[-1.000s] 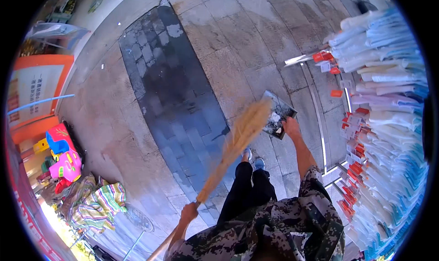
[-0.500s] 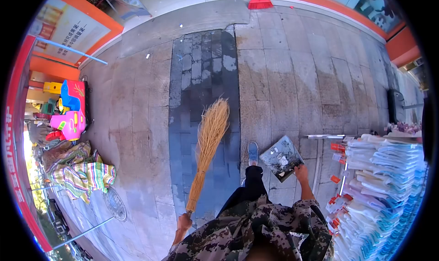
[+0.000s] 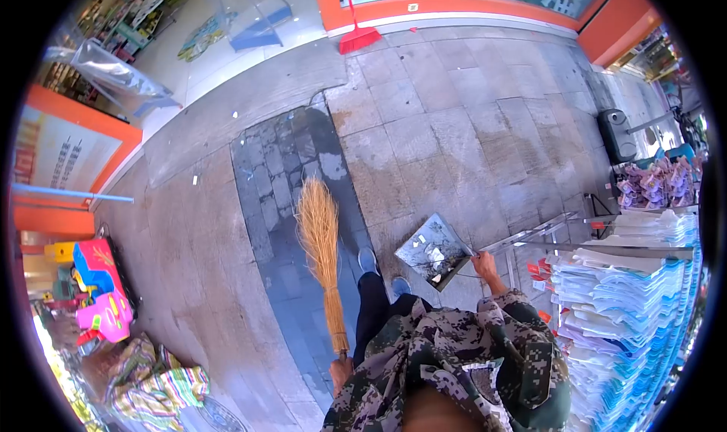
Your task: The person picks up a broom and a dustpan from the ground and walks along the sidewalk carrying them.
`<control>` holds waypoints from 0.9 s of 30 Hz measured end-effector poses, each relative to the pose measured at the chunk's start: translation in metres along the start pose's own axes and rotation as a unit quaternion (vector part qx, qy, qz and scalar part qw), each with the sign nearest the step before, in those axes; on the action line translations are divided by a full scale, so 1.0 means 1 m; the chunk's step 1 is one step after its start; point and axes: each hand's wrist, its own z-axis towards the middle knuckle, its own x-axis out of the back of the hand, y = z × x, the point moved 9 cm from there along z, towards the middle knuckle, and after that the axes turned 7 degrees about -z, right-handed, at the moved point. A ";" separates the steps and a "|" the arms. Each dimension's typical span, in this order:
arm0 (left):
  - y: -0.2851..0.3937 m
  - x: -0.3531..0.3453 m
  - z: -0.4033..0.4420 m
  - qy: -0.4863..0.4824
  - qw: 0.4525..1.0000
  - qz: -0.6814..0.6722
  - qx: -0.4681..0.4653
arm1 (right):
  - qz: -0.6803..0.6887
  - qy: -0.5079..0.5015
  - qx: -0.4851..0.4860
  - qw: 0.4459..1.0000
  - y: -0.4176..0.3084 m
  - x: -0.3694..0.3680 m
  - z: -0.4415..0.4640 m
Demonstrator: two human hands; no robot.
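Left hand [image 3: 341,373] curls closed round the straw broom [image 3: 330,303], bristles [image 3: 316,216] reaching over the paving [image 3: 432,159], while right hand [image 3: 484,265] grips the dustpan [image 3: 432,227] open-side-up, so litter [image 3: 435,257] rests inside.

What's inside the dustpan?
The dustpan holds several whitish scraps and some dark dirt. Whatever lies beneath the scraps is covered, so I can't tell.
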 end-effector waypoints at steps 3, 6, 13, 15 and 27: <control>0.041 0.007 0.057 -0.005 0.998 0.039 -0.040 | -0.018 -0.009 -0.087 0.996 0.014 0.000 0.038; 0.114 0.011 0.117 -0.028 0.992 0.060 -0.111 | 0.026 -0.008 -0.132 0.991 0.000 0.022 0.063; 0.320 0.057 0.163 -0.136 0.973 -0.012 -0.187 | 0.054 0.041 -0.204 0.977 -0.022 0.067 0.105; 0.372 0.051 0.192 -0.140 0.960 0.038 -0.241 | 0.077 0.043 -0.222 0.971 -0.024 0.076 0.123; 0.679 -0.131 0.218 -0.292 0.890 0.094 -0.337 | 0.091 0.008 -0.328 0.940 0.009 0.054 0.212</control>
